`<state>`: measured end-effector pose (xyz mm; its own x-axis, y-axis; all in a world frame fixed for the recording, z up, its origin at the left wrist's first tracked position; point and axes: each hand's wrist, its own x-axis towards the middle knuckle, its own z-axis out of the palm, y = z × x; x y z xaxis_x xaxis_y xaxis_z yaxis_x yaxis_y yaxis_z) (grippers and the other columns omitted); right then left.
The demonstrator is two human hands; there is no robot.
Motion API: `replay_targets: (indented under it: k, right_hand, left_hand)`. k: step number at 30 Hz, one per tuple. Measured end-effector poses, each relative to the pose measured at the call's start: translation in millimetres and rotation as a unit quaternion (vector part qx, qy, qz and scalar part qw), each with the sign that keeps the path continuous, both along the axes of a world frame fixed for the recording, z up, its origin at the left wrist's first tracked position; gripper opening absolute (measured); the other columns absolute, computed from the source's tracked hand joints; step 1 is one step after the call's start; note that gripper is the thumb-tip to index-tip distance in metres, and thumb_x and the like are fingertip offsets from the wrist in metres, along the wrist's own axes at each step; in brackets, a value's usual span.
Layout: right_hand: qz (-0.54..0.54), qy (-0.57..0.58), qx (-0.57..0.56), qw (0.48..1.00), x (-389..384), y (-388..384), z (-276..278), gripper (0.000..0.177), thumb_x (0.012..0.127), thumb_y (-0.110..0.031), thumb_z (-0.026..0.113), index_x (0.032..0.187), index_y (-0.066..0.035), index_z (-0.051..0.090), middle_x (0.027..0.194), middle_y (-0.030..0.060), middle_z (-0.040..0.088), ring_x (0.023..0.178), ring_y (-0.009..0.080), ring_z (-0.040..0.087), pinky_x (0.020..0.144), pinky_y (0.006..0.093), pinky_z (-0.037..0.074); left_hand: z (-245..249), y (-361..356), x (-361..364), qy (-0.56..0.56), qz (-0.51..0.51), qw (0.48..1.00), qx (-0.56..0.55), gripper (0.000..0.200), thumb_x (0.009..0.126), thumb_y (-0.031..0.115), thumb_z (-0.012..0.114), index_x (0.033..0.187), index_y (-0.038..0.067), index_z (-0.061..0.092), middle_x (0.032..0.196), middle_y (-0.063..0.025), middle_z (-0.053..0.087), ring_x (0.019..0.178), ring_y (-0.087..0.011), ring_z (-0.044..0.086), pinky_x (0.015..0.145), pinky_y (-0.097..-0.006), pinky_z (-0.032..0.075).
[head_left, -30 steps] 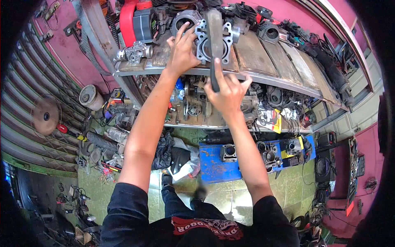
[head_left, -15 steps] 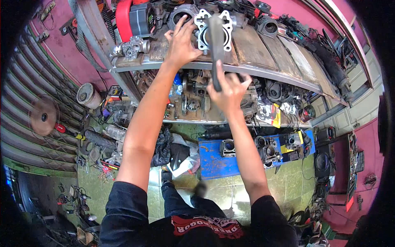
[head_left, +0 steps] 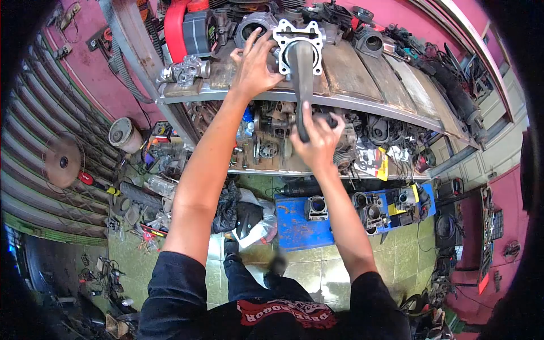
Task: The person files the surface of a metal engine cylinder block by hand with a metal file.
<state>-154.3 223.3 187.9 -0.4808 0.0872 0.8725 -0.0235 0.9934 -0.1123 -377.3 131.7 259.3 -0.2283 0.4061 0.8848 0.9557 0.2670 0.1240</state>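
An engine cylinder block [head_left: 317,63] stands on the wooden shelf top, its pale flat face with several bolt holes turned up to me. My left hand [head_left: 253,71] grips its left side, thumb at the near corner and fingers curved along the far part. Closed fingers of my right hand [head_left: 318,139] hold a long grey flat tool [head_left: 304,73] with a dark lower end, index finger stretched along it. Its wide upper end lies over the bore and hides part of it. Blur keeps me from telling the tool's exact kind.
A carburetor-like metal part [head_left: 190,69] and a red-and-black case [head_left: 198,34] are left on the shelf [head_left: 351,71]. More engine parts crowd the back and the lower shelf. Below, a blue board [head_left: 294,226] bears several engine parts. A fan [head_left: 62,161] stands left.
The view has shifted slightly, so everything sits a little lower. The tool's wide end has moved down the block's face, uncovering its upper slot. Both hands keep their holds.
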Motion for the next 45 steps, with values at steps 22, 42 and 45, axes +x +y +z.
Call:
replay_targets:
  k: [22,42,45]
  right_hand:
    - [-0.020,0.092,0.059,0.994,-30,5,23,0.076,0.076,-0.019,0.076,0.148,-0.005,0.055,0.076,0.0047,0.072,0.096,0.0191,0.069,0.104,0.0542,0.036]
    - [-0.020,0.083,0.004,0.996,5,10,11,0.075,0.074,-0.021,0.077,0.145,-0.008,0.059,0.068,0.0018,0.068,0.078,0.0174,0.066,0.101,0.0518,0.036]
    - [-0.056,0.086,0.015,0.995,-19,23,55,0.073,0.077,-0.021,0.078,0.146,-0.007,0.059,0.077,0.0069,0.069,0.080,0.0235,0.065,0.102,0.0514,0.037]
  left_hand:
    - [-2,0,-1,0.005,-0.022,1.000,-0.007,0.080,0.061,0.026,0.082,0.135,0.013,0.052,0.157,-0.0040,0.046,0.151,-0.0251,0.035,0.103,-0.0570,0.027]
    - [-3,3,-5,0.000,-0.017,1.000,-0.009,0.082,0.061,0.030,0.083,0.135,0.015,0.052,0.158,-0.0033,0.045,0.151,-0.0262,0.035,0.105,-0.0600,0.027]
    - [-2,5,-9,-0.001,-0.028,1.000,0.000,0.081,0.061,0.031,0.084,0.135,0.015,0.052,0.158,-0.0037,0.045,0.151,-0.0265,0.035,0.105,-0.0596,0.027]
